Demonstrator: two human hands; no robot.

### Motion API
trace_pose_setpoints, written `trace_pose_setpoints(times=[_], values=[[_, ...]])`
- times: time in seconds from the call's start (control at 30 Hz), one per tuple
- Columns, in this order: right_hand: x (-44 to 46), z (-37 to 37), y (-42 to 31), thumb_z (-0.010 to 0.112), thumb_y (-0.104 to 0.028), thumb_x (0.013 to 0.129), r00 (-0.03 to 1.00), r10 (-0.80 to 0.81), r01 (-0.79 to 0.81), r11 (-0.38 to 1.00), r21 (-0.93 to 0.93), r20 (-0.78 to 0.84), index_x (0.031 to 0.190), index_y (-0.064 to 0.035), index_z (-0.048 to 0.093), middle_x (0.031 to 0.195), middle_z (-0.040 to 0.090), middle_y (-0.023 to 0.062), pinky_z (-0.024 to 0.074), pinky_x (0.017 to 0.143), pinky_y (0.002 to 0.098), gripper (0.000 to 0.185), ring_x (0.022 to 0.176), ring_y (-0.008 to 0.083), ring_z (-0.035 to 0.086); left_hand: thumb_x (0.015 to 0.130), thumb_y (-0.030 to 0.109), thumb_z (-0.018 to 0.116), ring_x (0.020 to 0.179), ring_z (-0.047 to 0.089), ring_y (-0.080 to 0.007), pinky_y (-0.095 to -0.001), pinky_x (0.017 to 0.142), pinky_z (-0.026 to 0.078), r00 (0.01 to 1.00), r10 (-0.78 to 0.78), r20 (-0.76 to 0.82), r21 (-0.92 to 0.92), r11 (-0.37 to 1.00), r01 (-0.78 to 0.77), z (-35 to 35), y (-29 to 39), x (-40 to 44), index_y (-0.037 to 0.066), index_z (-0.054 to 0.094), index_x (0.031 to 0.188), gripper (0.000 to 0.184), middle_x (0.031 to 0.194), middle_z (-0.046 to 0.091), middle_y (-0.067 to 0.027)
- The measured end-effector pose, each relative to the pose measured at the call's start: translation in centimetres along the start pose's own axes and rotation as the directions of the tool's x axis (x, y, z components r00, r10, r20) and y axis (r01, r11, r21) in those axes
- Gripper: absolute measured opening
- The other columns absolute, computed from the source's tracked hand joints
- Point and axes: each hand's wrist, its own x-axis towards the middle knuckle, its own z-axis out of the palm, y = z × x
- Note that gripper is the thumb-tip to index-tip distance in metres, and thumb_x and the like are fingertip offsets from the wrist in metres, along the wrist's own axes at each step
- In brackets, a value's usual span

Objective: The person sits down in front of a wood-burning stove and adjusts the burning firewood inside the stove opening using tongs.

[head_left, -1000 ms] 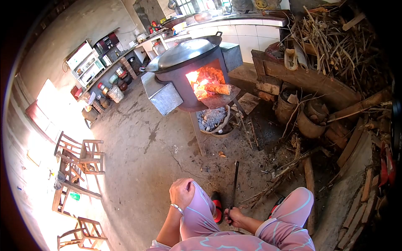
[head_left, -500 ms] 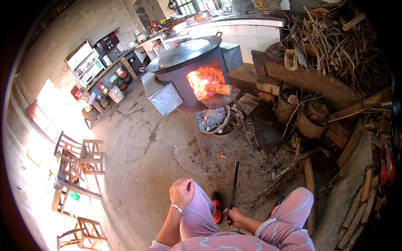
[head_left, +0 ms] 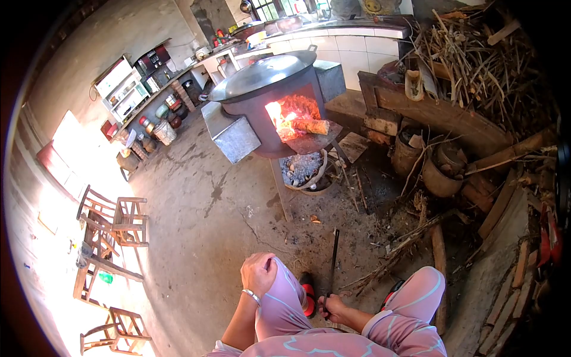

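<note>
Bent over my left knee, my left hand [head_left: 258,271] rests with nothing in it; a bracelet [head_left: 251,295] circles the wrist and the fingertips are partly hidden. Between my legs, my right hand [head_left: 333,307] is closed on a pair of long, thin black fire tongs [head_left: 334,256], whose far end points toward the stove. Ahead stands a round metal stove [head_left: 247,122] on legs, topped by a wide pan with a domed lid [head_left: 264,74]. Flames and a log [head_left: 310,127] show in its opening. Below sits a basin of ash [head_left: 303,169].
Dry sticks [head_left: 476,65] are heaped at the right, above old pots [head_left: 443,169] and loose branches [head_left: 404,250]. Wooden chairs [head_left: 129,221] stand at the left. A tiled counter [head_left: 357,44] runs along the back.
</note>
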Motion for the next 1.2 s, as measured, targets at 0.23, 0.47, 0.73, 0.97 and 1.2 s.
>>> trace_pose_setpoints(times=[0.23,0.47,0.73,0.97,1.2], values=[[-0.10,0.03,-0.15,0.058,-0.004,0.083,1.000,0.012,-0.012,1.000,-0.001,0.016,0.083,-0.0060,0.046,0.069,0.044,0.0051,0.0284,0.035,0.0262,0.012,0.048,0.0152,0.043,0.076,0.010,0.065,0.076,0.065,-0.0289,-0.0381,0.070,0.051,1.000,-0.003,0.007,0.004,1.000,0.003,-0.03,0.12,0.08,0.006,0.068,0.080,0.007,0.082,0.069,-0.0103],[-0.35,0.21,-0.20,0.059,-0.004,0.083,1.000,0.001,-0.001,1.000,0.009,-0.006,0.082,-0.0061,0.047,0.068,0.044,0.0053,0.0292,0.035,0.0263,0.012,0.048,0.0158,0.044,0.076,0.009,0.065,0.076,0.065,-0.0291,-0.0381,0.070,0.051,1.000,-0.007,0.010,0.001,1.000,0.007,-0.11,0.20,0.14,0.005,0.069,0.080,0.007,0.083,0.069,-0.0105],[-0.22,0.12,-0.15,0.059,-0.004,0.083,1.000,0.004,-0.004,1.000,0.008,0.011,0.081,-0.0059,0.047,0.067,0.044,0.0053,0.0296,0.035,0.0262,0.012,0.049,0.0162,0.045,0.077,0.009,0.066,0.079,0.065,-0.0304,-0.0387,0.073,0.051,0.999,-0.039,0.030,-0.012,0.999,0.040,-0.25,0.31,0.13,0.006,0.069,0.082,0.007,0.084,0.069,-0.0114],[-0.25,0.13,-0.17,0.059,-0.005,0.083,1.000,0.003,-0.003,1.000,-0.009,-0.012,0.082,-0.0052,0.049,0.066,0.046,0.0060,0.0299,0.036,0.0261,0.010,0.050,0.0168,0.047,0.076,0.010,0.065,0.077,0.065,-0.0292,-0.0380,0.071,0.051,1.000,-0.021,0.017,-0.004,1.000,0.021,-0.18,0.25,0.17,0.005,0.069,0.080,0.008,0.083,0.070,-0.0105],[-0.42,0.18,-0.21,0.058,-0.005,0.084,1.000,-0.005,0.005,1.000,-0.014,-0.017,0.082,-0.0051,0.050,0.066,0.048,0.0073,0.0303,0.036,0.0267,0.009,0.051,0.0180,0.048,0.076,0.010,0.065,0.077,0.065,-0.0293,-0.0384,0.071,0.051,1.000,-0.020,0.016,0.004,1.000,0.019,-0.20,0.26,0.14,0.006,0.069,0.080,0.007,0.082,0.069,-0.0103]])
